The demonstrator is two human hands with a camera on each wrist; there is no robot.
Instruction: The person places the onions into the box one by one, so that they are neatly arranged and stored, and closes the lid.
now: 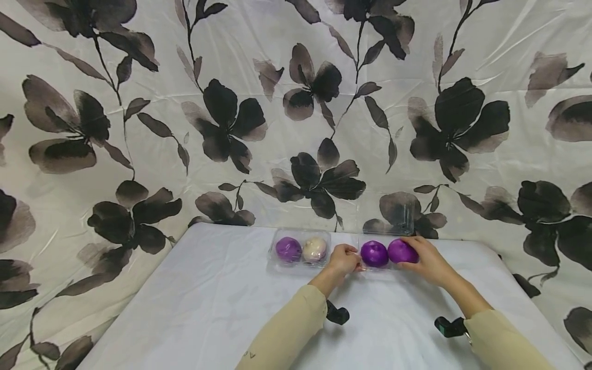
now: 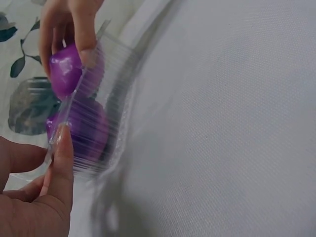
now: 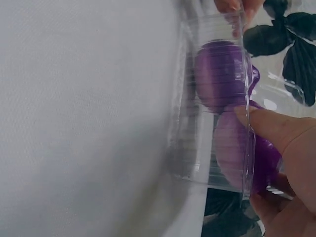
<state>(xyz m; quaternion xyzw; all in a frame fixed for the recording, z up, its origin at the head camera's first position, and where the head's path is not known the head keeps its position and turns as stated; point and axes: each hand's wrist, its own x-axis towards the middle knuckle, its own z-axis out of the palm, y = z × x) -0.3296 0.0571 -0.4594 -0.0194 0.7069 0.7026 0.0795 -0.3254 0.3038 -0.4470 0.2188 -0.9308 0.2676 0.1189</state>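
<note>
A clear plastic clamshell box (image 2: 121, 64) lies with its lid (image 1: 407, 218) raised at the back. Two shiny purple round pieces, shaped like vegetables, are in its base: the left one (image 1: 374, 254) sits in the tray, and the right one (image 1: 402, 251) is beside it. My right hand (image 1: 427, 261) grips the right piece from its outer side, thumb in front and fingers behind. My left hand (image 1: 343, 260) pinches the box's left rim between thumb and fingers. Through the ribbed wall in the right wrist view both purple pieces (image 3: 219, 74) show side by side.
Left of my left hand stands another clear box (image 1: 276, 237), lid down, holding a purple round piece (image 1: 289, 250) and a cream one (image 1: 315, 249). A white-covered table (image 1: 199, 308) lies beneath, with a floral cloth (image 1: 222, 67) hanging behind its far edge.
</note>
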